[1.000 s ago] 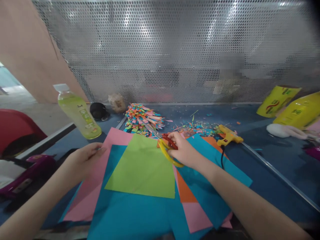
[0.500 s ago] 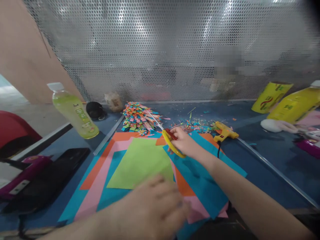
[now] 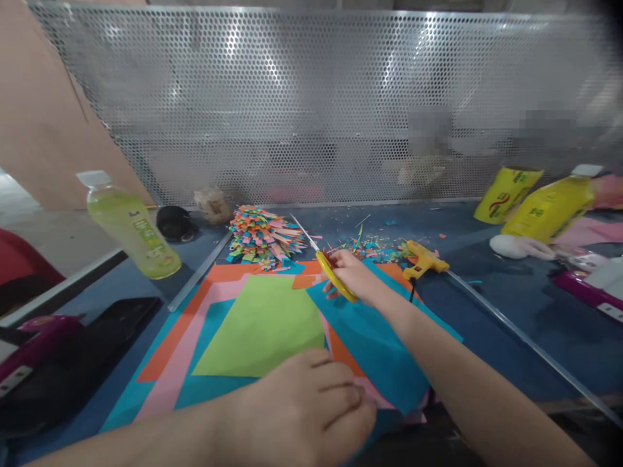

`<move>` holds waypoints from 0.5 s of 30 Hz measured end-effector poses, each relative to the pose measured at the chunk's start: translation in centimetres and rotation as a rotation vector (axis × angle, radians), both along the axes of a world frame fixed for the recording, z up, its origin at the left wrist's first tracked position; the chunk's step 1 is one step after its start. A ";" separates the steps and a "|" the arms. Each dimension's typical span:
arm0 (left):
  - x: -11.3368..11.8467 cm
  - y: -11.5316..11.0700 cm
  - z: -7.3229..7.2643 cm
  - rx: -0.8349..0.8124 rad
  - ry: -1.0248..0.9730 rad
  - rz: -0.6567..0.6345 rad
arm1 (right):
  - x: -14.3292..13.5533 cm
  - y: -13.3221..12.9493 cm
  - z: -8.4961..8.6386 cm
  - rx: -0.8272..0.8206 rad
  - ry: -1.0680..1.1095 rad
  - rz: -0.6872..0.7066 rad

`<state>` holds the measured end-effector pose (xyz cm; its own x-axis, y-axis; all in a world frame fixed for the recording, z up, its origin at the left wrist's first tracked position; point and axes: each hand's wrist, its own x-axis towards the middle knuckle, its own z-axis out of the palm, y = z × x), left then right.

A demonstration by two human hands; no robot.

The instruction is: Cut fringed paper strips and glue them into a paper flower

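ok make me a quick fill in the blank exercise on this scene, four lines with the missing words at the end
1. The right hand holds a pair of ____.
2. The left hand is ____ to the camera than the right hand.
3. The glue gun is ____ in colour.
4. The leftmost bottle has a ____ cap.

Missing words: scissors; closer; yellow; white.

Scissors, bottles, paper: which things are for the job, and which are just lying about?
Seemingly for the job:
yellow-handled scissors, held in the right hand
coloured sheets, near the left hand
probably the bristly paper bundle
possibly the glue gun, untouched

Probably just lying about:
green drink bottle
yellow bottle
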<state>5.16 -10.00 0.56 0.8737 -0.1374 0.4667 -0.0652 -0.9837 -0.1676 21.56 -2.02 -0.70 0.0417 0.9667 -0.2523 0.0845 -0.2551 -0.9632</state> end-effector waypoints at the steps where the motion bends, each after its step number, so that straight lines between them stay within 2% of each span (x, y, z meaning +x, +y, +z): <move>1: 0.1 0.2 0.6 -0.036 0.009 -0.023 | 0.2 -0.1 0.2 0.001 0.003 -0.002; 4: 0.0 0.8 2.6 -0.084 0.000 -0.075 | 1.1 -0.5 1.1 0.016 0.008 -0.002; 7: -0.5 1.4 3.9 -0.050 -0.012 -0.116 | 1.7 -0.9 1.9 0.039 0.009 -0.007; 10: -1.4 2.0 4.4 -0.061 -0.041 -0.087 | 1.8 -0.8 1.8 0.026 -0.006 -0.013; 15: -2.8 3.0 4.6 -0.233 -0.206 0.037 | 1.6 -0.4 1.0 0.003 -0.008 0.016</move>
<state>2.41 -7.03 5.21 0.7599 0.0248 0.6496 -0.0164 -0.9982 0.0572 23.16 -2.43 0.33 0.0284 0.9680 -0.2494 0.0965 -0.2510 -0.9632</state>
